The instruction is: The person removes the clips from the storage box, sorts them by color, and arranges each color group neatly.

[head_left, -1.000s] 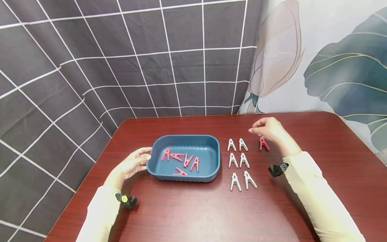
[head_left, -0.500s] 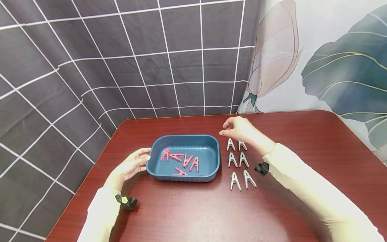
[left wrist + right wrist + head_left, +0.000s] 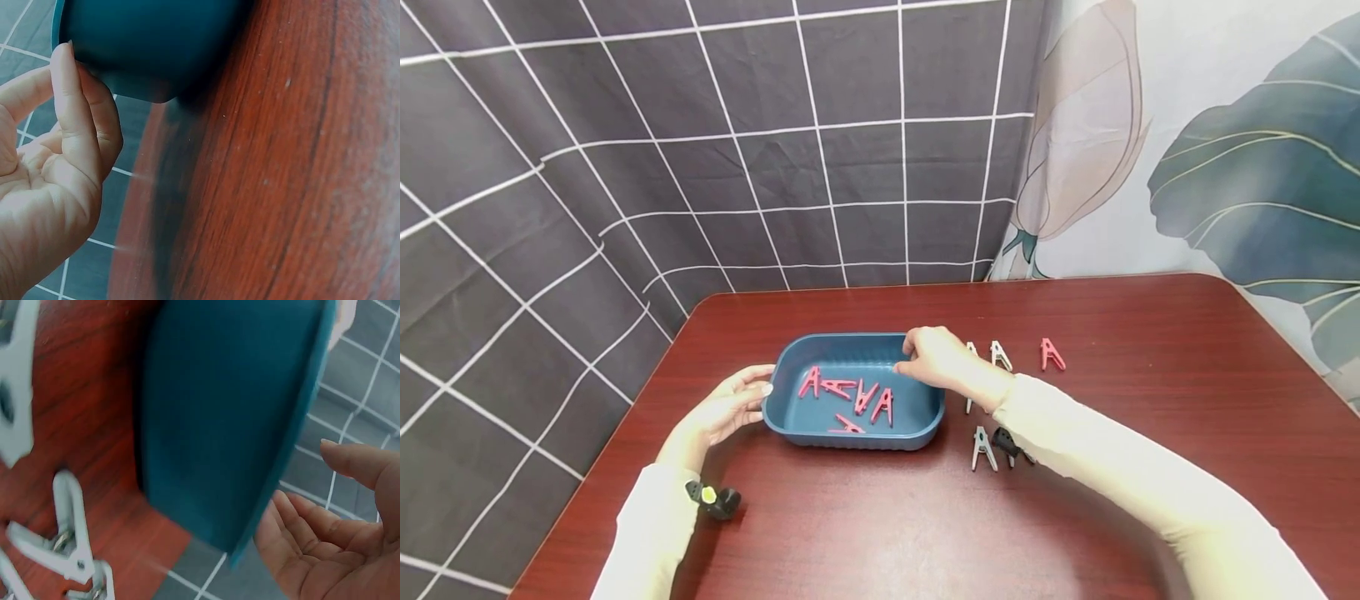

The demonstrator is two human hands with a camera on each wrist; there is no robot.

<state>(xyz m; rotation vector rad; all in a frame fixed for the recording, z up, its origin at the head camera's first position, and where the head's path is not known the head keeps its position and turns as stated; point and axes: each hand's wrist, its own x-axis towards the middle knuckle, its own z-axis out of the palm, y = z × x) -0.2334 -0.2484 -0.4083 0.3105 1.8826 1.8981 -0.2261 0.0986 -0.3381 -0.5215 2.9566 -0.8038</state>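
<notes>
My left hand (image 3: 725,409) pinches the left rim of a blue rectangular plastic basin (image 3: 857,442); in the left wrist view the fingertips meet the rim of the same basin (image 3: 150,50). Over the basin's right side is my right hand (image 3: 942,360), fingers loosely bent, with nothing visible between them. The right wrist view shows that hand (image 3: 337,531) with thumb and fingers apart beside the basin wall (image 3: 219,425). Several pink clothespins (image 3: 883,407) lie on the basin floor. One pink clothespin (image 3: 1051,354) stands on the table at the right.
White clothespins (image 3: 982,450) stand in rows right of the basin, some hidden by the right forearm. The dark red table (image 3: 865,525) backs onto a grey grid curtain (image 3: 857,167) and a floral curtain (image 3: 1225,167).
My right hand has moved left from the lone pink clothespin, past the white clothespins, to over the basin's right side. The left hand and basin have stayed in place.
</notes>
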